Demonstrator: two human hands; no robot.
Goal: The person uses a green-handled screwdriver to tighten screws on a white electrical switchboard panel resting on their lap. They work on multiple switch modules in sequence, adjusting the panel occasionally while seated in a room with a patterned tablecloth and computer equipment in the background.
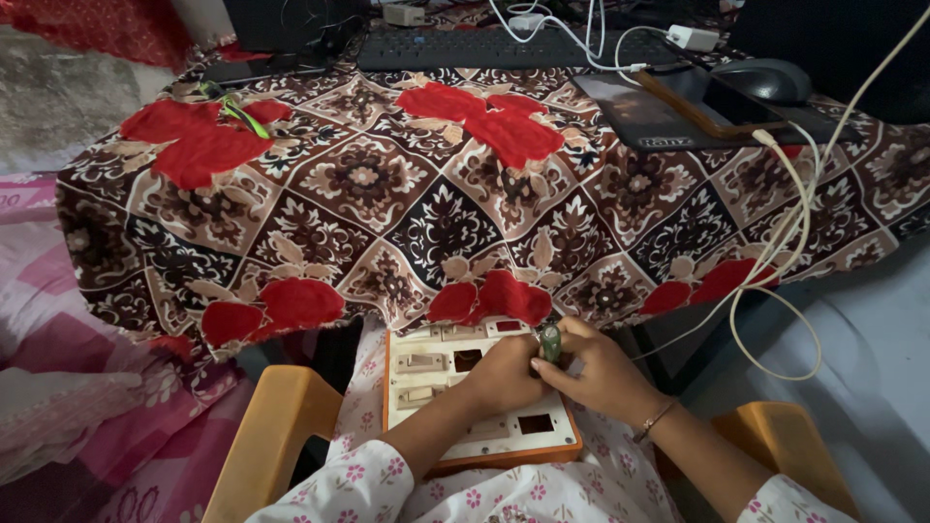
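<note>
At the lower middle of the frame a white switch board (455, 383) with an orange rim lies on the person's lap, its right half hidden under both hands. The left hand (504, 376) rests on the board, fingers curled down; whether it grips anything cannot be told. Just right of it, touching, the right hand (601, 373) pinches a green-handled screwdriver (550, 342), whose tip is hidden between the hands. Above, a patterned tablecloth (436, 213) overhangs the board's top edge.
</note>
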